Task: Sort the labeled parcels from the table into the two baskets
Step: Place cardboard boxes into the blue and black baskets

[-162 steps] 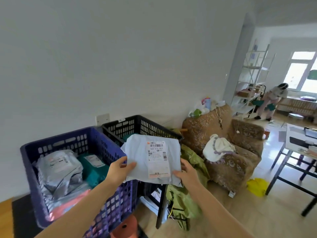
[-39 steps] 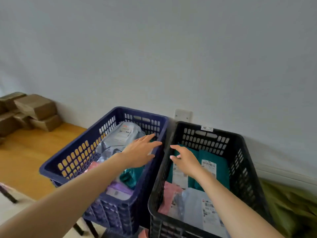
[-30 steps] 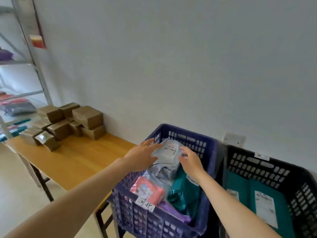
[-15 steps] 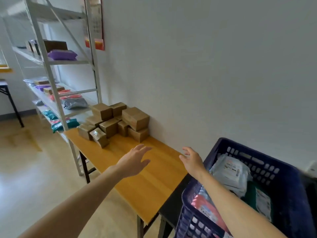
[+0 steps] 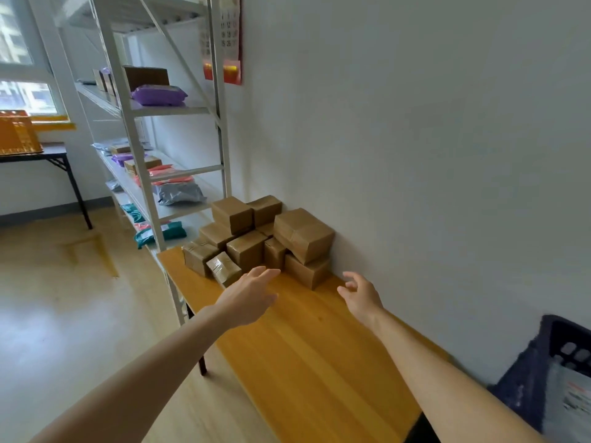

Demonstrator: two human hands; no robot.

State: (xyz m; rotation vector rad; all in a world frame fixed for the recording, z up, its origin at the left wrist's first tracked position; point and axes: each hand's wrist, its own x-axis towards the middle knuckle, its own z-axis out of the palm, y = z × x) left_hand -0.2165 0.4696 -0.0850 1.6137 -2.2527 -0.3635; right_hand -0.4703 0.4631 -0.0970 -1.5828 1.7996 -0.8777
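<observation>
One blue basket holds a grey parcel; left hand, right hand: grips loose, empty.

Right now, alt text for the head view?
A person's open, empty left grip and right grip reach over a wooden table toward a pile of brown taped boxes against the white wall. A white metal rack holding soft parcels stands beyond, and the corner of a dark blue basket shows at lower right.

Taped brown parcels sit piled at the far end of the wooden table.
</observation>
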